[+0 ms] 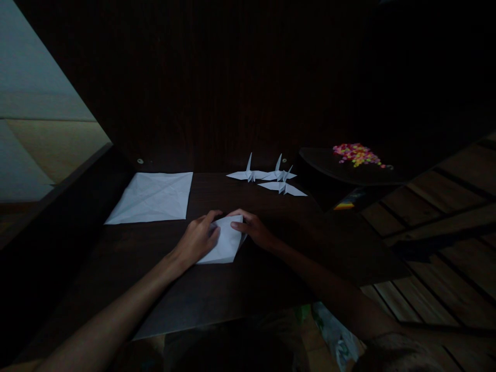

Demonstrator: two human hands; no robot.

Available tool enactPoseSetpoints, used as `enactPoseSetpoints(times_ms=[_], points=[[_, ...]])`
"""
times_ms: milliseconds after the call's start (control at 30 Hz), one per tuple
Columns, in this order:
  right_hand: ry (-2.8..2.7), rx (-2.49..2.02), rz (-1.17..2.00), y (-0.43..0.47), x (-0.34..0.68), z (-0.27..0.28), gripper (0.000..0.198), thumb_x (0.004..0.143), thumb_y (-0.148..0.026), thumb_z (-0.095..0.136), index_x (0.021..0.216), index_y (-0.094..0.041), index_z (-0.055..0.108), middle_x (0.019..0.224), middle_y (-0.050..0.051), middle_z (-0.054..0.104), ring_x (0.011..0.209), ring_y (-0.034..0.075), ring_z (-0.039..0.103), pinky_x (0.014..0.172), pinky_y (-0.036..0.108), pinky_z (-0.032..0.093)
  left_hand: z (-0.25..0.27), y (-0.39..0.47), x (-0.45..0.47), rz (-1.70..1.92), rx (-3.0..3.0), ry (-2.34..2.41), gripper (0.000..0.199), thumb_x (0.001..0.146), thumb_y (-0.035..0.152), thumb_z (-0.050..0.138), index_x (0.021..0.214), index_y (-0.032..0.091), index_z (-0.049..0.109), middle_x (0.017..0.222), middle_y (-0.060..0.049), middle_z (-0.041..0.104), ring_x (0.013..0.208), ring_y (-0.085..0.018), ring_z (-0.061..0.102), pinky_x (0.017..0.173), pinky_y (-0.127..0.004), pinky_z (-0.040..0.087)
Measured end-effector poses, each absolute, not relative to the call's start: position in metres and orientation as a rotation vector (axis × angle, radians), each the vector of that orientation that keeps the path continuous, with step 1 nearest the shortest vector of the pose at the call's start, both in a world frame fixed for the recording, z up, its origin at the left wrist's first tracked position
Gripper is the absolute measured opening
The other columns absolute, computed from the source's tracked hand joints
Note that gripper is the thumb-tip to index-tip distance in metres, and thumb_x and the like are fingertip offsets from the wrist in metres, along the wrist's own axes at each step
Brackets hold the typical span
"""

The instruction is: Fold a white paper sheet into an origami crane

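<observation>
A partly folded sheet of white paper [222, 245] lies on the dark wooden desk, with both hands on it. My left hand [199, 237] rests over its left side, thumb on top and fingers curled toward its far edge. At the far right corner, my right hand [251, 227] pinches the paper, its thumb on the upper face and its fingers behind. Beyond the hands stand three folded white paper cranes [284, 187], close together. Off to the left is a flat white paper sheet [158, 197] with crease lines across it.
On a raised dark shelf [315, 160] at the right sits a pile of small pink, yellow and red pieces [358, 154]. A dark board [217, 93] rises behind the desk [186, 305]. Wooden slats [445, 279] lie beyond its right edge, and a plastic bag [337, 330] is below.
</observation>
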State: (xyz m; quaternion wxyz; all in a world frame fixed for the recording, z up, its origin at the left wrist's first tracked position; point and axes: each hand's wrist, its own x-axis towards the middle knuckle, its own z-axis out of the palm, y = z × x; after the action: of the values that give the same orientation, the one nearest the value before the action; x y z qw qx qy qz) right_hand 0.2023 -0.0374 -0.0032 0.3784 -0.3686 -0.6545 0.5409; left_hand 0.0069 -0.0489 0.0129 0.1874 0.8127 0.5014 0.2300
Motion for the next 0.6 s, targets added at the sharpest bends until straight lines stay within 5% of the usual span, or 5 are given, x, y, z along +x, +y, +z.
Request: enactPoseSetpoints(times_ms=[600], points=[[-1.609,-0.9,1.47,-0.037,0.2,-0.004,0.03,0.073,-0.036,0.067,0.095,-0.016,0.061,0.087,0.001,0.061,0.08,0.016,0.056,0.073,0.027,0.041,0.003,-0.046,0.006,0.626,2.397,1.457,0.046,0.081,0.022,0.05,0.127,0.017,0.042,0.099,-0.01,0.069,0.083,-0.023,0.069,0.074,-0.032,0.054]])
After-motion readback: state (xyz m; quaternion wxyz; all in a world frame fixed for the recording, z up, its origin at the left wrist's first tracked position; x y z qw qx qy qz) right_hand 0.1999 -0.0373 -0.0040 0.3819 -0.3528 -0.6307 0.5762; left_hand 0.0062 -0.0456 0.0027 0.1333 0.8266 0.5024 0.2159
